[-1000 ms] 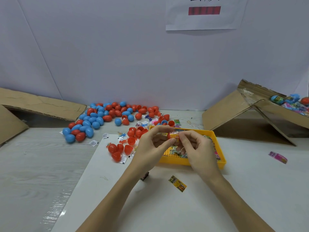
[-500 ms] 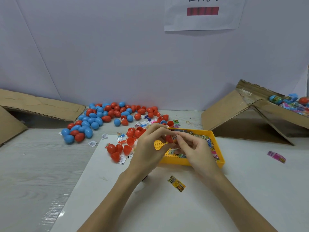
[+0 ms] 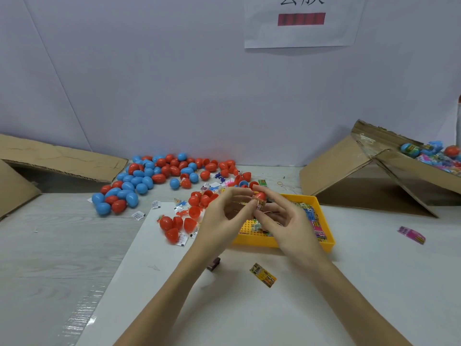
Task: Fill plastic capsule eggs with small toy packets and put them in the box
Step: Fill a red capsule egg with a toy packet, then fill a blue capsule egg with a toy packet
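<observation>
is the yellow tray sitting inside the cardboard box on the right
No, the yellow tray sits on the white table in front of the person, apart from the cardboard box at the right.

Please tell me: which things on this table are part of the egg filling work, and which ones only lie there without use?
Part of the job:
- red egg half with a packet, held by left hand and right hand
- yellow tray of packets
- loose eggs
- right box holding filled eggs

Just lying about:
- left cardboard
- wall paper
- rubber band
</observation>
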A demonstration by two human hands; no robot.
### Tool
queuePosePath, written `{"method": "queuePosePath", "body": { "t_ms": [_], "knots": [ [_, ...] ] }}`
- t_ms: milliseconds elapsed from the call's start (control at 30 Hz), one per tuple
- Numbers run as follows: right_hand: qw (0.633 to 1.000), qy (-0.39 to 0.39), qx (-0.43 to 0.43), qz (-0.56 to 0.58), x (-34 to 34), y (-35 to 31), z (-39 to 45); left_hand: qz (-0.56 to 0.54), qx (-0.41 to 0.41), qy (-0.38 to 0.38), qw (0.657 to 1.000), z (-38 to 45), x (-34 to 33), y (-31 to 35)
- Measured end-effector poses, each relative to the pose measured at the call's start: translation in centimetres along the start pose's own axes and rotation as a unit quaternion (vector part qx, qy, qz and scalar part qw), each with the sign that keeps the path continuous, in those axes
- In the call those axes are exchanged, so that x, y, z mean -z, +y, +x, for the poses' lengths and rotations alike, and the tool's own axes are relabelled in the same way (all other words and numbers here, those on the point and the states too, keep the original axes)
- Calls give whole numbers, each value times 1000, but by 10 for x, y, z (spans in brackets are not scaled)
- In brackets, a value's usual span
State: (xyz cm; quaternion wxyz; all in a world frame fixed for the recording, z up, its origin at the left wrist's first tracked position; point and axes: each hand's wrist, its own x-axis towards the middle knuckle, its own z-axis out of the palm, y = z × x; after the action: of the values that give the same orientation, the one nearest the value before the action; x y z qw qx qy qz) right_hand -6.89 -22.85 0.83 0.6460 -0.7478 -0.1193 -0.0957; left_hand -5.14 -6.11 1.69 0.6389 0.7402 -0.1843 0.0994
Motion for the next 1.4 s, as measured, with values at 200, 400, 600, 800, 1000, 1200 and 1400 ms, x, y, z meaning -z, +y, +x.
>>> {"method": "queuePosePath", "body": {
  "t_ms": [200, 400, 600, 800, 1000, 1200, 1400],
  "knots": [
    [998, 23, -5, -60, -2, 1, 0, 120, -85, 12, 989, 0, 2, -5],
    [997, 27, -24, -74, -1, 1, -1, 200, -160, -10, 967, -1, 0, -9],
    [998, 24, -30, -43, 1, 3, 2, 115, -107, -32, 987, 1, 7, -10],
    [998, 23, -39, -47, 10, 2, 7, 135, -118, -24, 983, 2, 6, -13],
    [917, 157, -94, 355, 67, -26, 51, 199, -80, 31, 976, 7, 10, -27],
    [879, 259, -100, 387, 101, -29, 77, 292, -60, -9, 955, 9, 14, -42],
    [935, 121, -153, 295, 56, 7, 53, 317, -75, -15, 945, 9, 17, -49]
  ]
}}
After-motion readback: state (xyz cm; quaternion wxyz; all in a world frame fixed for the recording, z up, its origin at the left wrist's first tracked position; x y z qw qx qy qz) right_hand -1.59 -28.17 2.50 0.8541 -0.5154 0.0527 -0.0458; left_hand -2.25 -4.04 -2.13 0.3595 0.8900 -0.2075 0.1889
